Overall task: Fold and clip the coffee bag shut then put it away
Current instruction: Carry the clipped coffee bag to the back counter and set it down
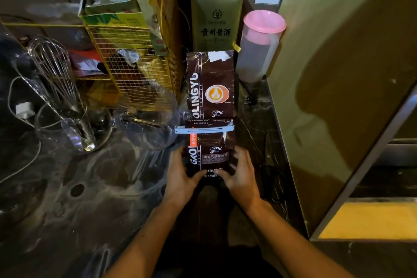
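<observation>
I clasp the dark brown foil coffee bag (pixel 208 156), sealed by a pale blue plastic clip (pixel 204 129), left hand (pixel 180 171) and right hand (pixel 241 171) fingers wrapping its sides, steadying it upright for stowing

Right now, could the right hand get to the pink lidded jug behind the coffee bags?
Probably yes. The right hand grips the clipped coffee bag, so it must let go first; the counter strip toward the pink-lidded jug looks unobstructed.

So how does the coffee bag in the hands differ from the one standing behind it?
The near coffee bag is folded over and shut with a pale clip; the rear coffee bag is unclipped and taller. Both hands, left hand and right hand, hold the near one; nothing holds the rear. Both share the same brown branding.
</observation>
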Motion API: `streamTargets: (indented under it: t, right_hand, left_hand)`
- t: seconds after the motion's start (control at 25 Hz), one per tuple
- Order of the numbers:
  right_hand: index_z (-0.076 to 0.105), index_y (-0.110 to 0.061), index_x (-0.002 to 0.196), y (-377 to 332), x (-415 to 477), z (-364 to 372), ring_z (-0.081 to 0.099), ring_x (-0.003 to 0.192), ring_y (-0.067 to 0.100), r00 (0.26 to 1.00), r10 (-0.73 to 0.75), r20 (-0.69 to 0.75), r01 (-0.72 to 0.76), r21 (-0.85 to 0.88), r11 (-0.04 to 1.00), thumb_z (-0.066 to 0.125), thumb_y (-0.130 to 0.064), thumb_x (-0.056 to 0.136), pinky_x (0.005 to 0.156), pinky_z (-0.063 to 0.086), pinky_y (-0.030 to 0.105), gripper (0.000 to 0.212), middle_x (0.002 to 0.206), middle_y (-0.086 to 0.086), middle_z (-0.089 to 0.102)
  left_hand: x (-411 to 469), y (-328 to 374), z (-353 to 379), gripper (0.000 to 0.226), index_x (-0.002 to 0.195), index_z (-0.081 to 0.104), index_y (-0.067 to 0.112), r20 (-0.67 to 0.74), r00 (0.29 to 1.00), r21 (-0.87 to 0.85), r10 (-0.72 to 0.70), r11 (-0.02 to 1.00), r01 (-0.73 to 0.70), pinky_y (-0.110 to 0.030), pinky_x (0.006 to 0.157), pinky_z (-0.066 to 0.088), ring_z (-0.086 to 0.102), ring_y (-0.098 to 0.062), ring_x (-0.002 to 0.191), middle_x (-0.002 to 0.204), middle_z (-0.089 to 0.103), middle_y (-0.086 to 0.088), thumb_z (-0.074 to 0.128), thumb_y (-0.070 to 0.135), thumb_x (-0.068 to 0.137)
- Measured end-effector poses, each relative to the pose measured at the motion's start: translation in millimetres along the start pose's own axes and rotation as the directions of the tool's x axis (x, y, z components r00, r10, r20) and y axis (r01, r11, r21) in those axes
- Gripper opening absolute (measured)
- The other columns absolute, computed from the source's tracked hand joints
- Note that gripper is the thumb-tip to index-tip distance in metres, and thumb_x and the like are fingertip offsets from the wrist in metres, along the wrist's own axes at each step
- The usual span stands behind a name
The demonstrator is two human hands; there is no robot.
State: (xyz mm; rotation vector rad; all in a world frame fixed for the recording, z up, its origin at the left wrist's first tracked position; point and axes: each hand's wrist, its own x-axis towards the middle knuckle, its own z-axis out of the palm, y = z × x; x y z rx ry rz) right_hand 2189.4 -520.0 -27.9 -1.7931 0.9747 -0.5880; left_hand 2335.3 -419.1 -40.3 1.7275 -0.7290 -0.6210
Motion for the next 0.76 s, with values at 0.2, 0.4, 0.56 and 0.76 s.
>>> streamTargets:
  t: [0.2, 0.4, 0.56, 0.76]
  right_hand:
    - [0.030, -0.044, 0.128, 7.8, 0.8, 2.4, 0.037, 0.116, -0.022, 1.000, 0.026, 0.007, -0.026, 0.010, 1.000, 0.079, -0.015, 0.078, 0.094, 0.038, 0.013, 0.076, 0.124, -0.026, 0.037]
    - [0.030, -0.032, 0.142, 9.3, -2.5, 1.0, 0.043, 0.124, -0.001, 0.999, 0.006, 0.038, -0.006, -0.009, 1.000, 0.077, -0.023, 0.081, 0.104, 0.040, 0.025, 0.078, 0.138, -0.008, 0.041]
    - [0.022, -0.026, 0.148, 6.0, -8.1, -3.7, 0.044, 0.132, 0.009, 0.996, -0.036, 0.076, 0.043, -0.092, 0.995, 0.072, -0.031, 0.086, 0.109, 0.039, 0.031, 0.080, 0.148, -0.003, 0.040]
    - [0.021, -0.031, 0.149, -15.4, -24.3, -9.1, 0.047, 0.128, 0.010, 1.000, 0.005, 0.025, 0.000, -0.176, 0.984, 0.064, -0.033, 0.090, 0.105, 0.043, 0.035, 0.074, 0.149, -0.003, 0.037]
  left_hand:
    - [1.5, -8.7, 1.0, 0.087, 0.126, 0.036, 0.052, 0.012, 1.000, 0.030, -0.002, 1.000, 0.002, -0.047, 0.102, 0.050, 0.056, -0.013, 0.124, 0.135, 0.050, 0.001, 0.085, 0.009, 0.067]
    - [0.4, -9.6, 1.5, 0.087, 0.133, 0.035, 0.043, 0.025, 1.000, 0.066, 0.011, 0.998, -0.013, -0.046, 0.103, 0.049, 0.056, -0.011, 0.123, 0.136, 0.049, 0.003, 0.085, 0.015, 0.068]
    - [-4.2, -5.3, 0.7, 0.086, 0.141, 0.032, 0.036, 0.034, 0.999, 0.105, 0.028, 0.994, -0.032, -0.048, 0.105, 0.047, 0.054, -0.015, 0.126, 0.139, 0.047, 0.002, 0.082, 0.020, 0.072]
    - [-22.2, 20.5, -6.5, 0.076, 0.144, 0.035, 0.025, 0.001, 0.991, 0.114, 0.136, 0.984, -0.135, -0.041, 0.108, 0.045, 0.053, -0.015, 0.127, 0.141, 0.047, -0.001, 0.077, 0.024, 0.081]
